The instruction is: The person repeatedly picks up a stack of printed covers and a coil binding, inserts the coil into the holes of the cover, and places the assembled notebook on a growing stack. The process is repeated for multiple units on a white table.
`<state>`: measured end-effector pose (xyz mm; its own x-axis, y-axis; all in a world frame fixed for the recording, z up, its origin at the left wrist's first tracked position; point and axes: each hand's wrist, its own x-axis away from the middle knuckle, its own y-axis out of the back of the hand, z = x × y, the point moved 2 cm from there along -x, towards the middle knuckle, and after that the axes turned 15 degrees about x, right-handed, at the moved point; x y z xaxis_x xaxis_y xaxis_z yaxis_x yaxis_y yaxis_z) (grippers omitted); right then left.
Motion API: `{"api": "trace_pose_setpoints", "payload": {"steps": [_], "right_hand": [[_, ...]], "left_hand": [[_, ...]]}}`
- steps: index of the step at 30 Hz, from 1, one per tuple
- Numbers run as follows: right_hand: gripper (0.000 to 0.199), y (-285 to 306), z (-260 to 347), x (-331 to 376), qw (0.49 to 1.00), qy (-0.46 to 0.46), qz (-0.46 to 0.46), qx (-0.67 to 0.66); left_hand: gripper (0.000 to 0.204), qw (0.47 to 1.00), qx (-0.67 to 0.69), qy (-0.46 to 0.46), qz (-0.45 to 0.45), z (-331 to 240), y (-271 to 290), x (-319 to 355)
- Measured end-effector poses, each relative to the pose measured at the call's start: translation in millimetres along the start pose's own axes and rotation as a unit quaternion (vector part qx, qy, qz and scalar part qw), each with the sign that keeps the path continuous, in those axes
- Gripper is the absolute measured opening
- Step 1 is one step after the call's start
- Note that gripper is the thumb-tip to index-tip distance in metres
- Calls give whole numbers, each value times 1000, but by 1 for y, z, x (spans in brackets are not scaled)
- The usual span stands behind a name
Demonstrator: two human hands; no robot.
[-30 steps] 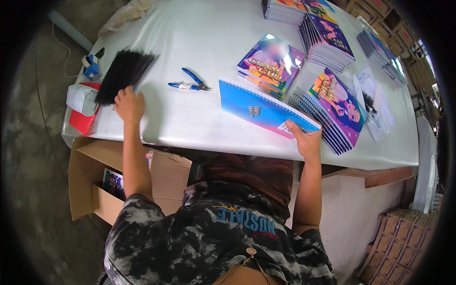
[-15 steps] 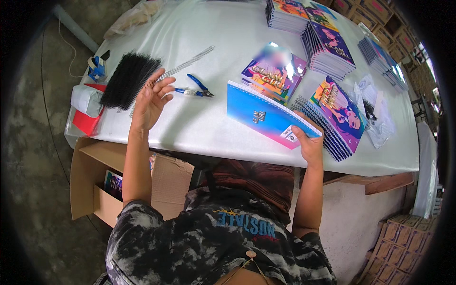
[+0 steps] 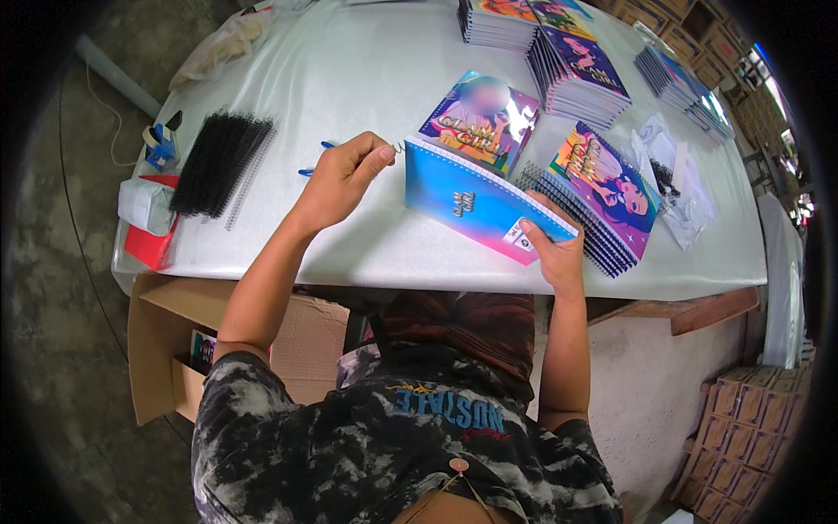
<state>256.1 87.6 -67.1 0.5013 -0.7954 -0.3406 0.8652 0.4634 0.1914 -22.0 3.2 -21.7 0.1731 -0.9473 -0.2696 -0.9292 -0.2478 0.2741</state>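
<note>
My left hand (image 3: pixel 347 179) is closed, thumb against fingers, on a thin wire coil (image 3: pixel 399 148). The coil's tip shows at the upper left corner of a blue and pink notebook (image 3: pixel 436 192). Most of the coil is hidden by the hand. My right hand (image 3: pixel 559 253) grips the notebook's right end, thumb on the cover, and holds it tilted above the table. A row of punched holes runs along its top edge. Behind my left hand, the blue handles of pliers (image 3: pixel 306 172) stick out; the rest is covered.
A pile of black spiral coils (image 3: pixel 223 166) lies left. Beyond the held notebook is a colourful notebook (image 3: pixel 476 122); a spiral-bound stack (image 3: pixel 602 192) stands right, with taller stacks (image 3: pixel 580 74) behind. A tape dispenser (image 3: pixel 160 147) sits far left. An open carton (image 3: pixel 161 349) is below the table edge.
My left hand has moved right with the coil, from near the black coils to the notebook's upper left corner. Its fingers have closed and now cover most of the pliers.
</note>
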Motion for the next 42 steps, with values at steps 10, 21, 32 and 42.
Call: {"api": "trace_pose_setpoints", "payload": {"steps": [10, 21, 32, 42], "right_hand": [[26, -1, 3, -2, 997, 70, 15, 24], [26, 2, -9, 14, 997, -44, 41, 51], [35, -8, 14, 16, 987, 104, 48, 113], [38, -12, 14, 26, 982, 139, 43, 118]], "left_hand": [[37, 952, 150, 256, 78, -14, 14, -25], [26, 949, -224, 13, 222, -60, 9, -37], [22, 844, -456, -215, 184, -87, -14, -23], [45, 827, -493, -97, 251, -90, -14, -16]]}}
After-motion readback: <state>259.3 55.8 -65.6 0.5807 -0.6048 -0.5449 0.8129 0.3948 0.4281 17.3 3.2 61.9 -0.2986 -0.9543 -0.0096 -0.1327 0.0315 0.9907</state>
